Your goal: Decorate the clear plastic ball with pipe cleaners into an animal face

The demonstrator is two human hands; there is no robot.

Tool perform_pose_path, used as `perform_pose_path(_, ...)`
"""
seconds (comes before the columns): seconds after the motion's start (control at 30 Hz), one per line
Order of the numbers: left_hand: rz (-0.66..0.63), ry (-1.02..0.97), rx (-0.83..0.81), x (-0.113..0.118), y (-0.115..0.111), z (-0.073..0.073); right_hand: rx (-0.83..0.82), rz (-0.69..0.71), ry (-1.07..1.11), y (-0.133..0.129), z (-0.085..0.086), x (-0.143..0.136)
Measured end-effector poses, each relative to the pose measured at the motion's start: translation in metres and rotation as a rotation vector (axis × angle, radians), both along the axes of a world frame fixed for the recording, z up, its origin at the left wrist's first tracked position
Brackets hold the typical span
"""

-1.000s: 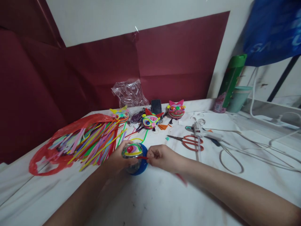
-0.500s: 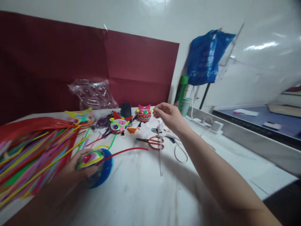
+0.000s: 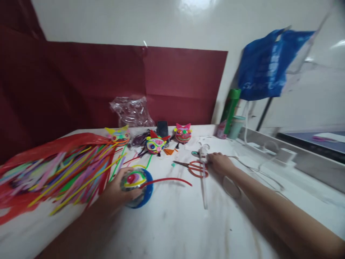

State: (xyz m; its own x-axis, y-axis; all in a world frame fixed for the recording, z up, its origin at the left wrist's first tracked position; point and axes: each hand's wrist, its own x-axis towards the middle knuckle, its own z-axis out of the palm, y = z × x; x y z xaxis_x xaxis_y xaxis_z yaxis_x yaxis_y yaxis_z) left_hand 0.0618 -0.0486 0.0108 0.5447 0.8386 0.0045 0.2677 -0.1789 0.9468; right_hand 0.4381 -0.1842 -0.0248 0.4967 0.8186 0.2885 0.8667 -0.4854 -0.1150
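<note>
On the left, my left hand (image 3: 120, 189) is wrapped around a clear, rounded piece with a blue rim (image 3: 148, 194). Coiled pipe cleaners (image 3: 134, 178) form a red, pink, yellow and green eye on it. From its side a red pipe cleaner (image 3: 169, 179) sticks out to the right. My right hand (image 3: 221, 163) is down at the table, its fingers closed over the handle of a glue gun (image 3: 204, 151); the grip is partly hidden and blurred. A clear glue stick (image 3: 204, 190) points out of the gun towards me. Orange-handled scissors (image 3: 195, 168) lie just left of it.
Three pipe-cleaner lion heads stand behind: a yellow-eared one (image 3: 118, 136), a red-eared one (image 3: 155, 144) and a pink-eared one (image 3: 183, 133). Loose pipe cleaners (image 3: 72, 172) cover the left side. A phone (image 3: 162, 128), cup (image 3: 236, 127) and power strip (image 3: 256, 146) stand farther back.
My right hand has come down from above the table onto the glue gun. The left hand still holds the blue-rimmed piece. The whole view has shifted to the left.
</note>
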Motion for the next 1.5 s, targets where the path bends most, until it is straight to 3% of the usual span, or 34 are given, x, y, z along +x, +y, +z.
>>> perform_pose_path(0.17, -0.003, 0.011, 0.012, -0.003, -0.001, 0.004, -0.021, -0.074, -0.114, 0.003, -0.011, 0.016)
perform_pose_path(0.23, -0.026, 0.038, 0.027, -0.005, -0.001, 0.006, 0.044, -0.102, -0.125, 0.003, -0.004, 0.014)
perform_pose_path(0.3, -0.022, 0.079, 0.062, -0.005, -0.002, 0.008, 0.214, -0.103, -0.060, 0.002, 0.011, 0.001)
perform_pose_path(0.4, 0.003, 0.119, 0.095, -0.004, -0.005, 0.007, 0.507, -0.039, 0.325, -0.001, 0.034, -0.043)
perform_pose_path(0.47, 0.031, 0.101, 0.106, -0.002, -0.008, 0.005, 0.533, 0.043, 0.640, -0.006, 0.045, -0.083)
perform_pose_path(0.53, 0.054, 0.066, 0.122, 0.000, -0.009, 0.002, 0.527, 0.214, 0.839, -0.011, 0.050, -0.121)
perform_pose_path(0.63, 0.036, 0.061, 0.139, -0.001, -0.007, -0.002, 0.483, 0.416, 0.842, -0.018, 0.048, -0.163)
perform_pose_path(0.73, 0.017, 0.078, 0.154, -0.002, -0.003, -0.005, 0.426, 0.485, 0.779, -0.019, 0.040, -0.183)
perform_pose_path(0.97, -0.014, -0.027, 0.110, -0.002, 0.000, -0.011, 0.448, 0.524, 0.806, -0.022, 0.025, -0.194)
perform_pose_path(1.17, 0.000, -0.078, 0.048, 0.000, -0.001, -0.013, 0.357, 0.599, 0.770, -0.029, 0.012, -0.191)
perform_pose_path(1.3, 0.007, -0.062, 0.049, 0.000, -0.004, -0.010, 0.454, 0.692, 0.759, -0.029, 0.008, -0.187)
perform_pose_path(1.37, 0.010, -0.043, 0.035, 0.000, -0.007, -0.007, 0.458, 0.677, 0.759, -0.031, 0.009, -0.186)
perform_pose_path(1.5, 0.029, -0.027, 0.016, 0.001, -0.009, -0.003, 0.243, 0.543, 0.797, -0.041, 0.005, -0.184)
